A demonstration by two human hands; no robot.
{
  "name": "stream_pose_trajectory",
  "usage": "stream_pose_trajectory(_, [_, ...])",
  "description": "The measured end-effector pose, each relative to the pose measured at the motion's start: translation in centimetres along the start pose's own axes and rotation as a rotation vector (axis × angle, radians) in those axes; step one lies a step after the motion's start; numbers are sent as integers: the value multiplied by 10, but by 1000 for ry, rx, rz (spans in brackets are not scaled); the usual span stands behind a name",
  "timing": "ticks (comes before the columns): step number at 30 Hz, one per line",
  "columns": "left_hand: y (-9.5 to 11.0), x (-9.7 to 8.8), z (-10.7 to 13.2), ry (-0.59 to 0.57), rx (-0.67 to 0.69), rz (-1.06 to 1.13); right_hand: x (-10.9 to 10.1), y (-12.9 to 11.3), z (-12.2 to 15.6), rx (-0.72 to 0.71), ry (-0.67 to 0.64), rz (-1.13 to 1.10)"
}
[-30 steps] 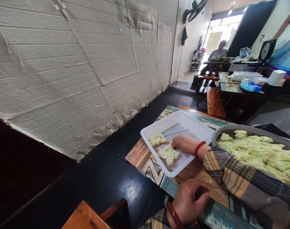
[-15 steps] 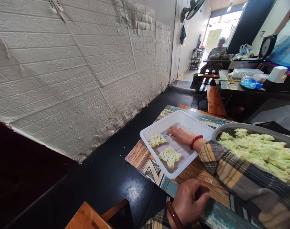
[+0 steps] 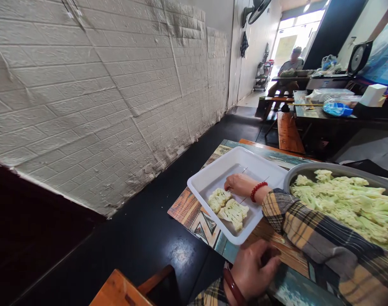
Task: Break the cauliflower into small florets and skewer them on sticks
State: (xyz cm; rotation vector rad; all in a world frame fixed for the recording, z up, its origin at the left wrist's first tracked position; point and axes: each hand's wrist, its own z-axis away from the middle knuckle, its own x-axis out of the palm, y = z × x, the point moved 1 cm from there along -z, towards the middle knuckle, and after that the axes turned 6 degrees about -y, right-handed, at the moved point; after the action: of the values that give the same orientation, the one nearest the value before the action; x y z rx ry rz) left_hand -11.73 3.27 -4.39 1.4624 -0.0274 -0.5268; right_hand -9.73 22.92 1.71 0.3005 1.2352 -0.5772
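Here, knobbly cauliflower [image 3: 233, 213], smooth rectangular plastic tray [image 3: 224, 170]

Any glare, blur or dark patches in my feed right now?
Head view, far end: the doorway is washed out; head view, middle: a glare patch on the black floor; head view, lower left: nearly black; head view, tray: right hand and cauliflower pieces look reasonably clear.

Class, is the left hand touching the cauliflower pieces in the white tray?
Apart. The head view shows the left hand outside the white tray, whose near rim lies between it and the cauliflower pieces.
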Motion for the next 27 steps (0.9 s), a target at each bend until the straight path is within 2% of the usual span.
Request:
stream_pose_trajectory(5, [1, 1, 3, 32, 15, -71, 1, -3, 7, -54, 25, -3])
stream_pose_trajectory(10, [0, 2, 1, 52, 26, -89, -10, -1, 16, -106, 119, -15])
stream_pose_trajectory(14, [-1, 2, 1, 33, 17, -99, -15, -15, 20, -183, 155, -29])
stream_pose_trajectory(20, [-3, 1, 2, 40, 51, -86, 0, -33, 20, -187, 129, -22])
stream_pose_trajectory(23, [-2, 1, 1, 48, 95, -93, 2, -32, 21, -187, 131, -28])
stream_pose_trajectory(27, [1, 0, 0, 72, 80, -110, -8, -22, 30, -151, 180, -52])
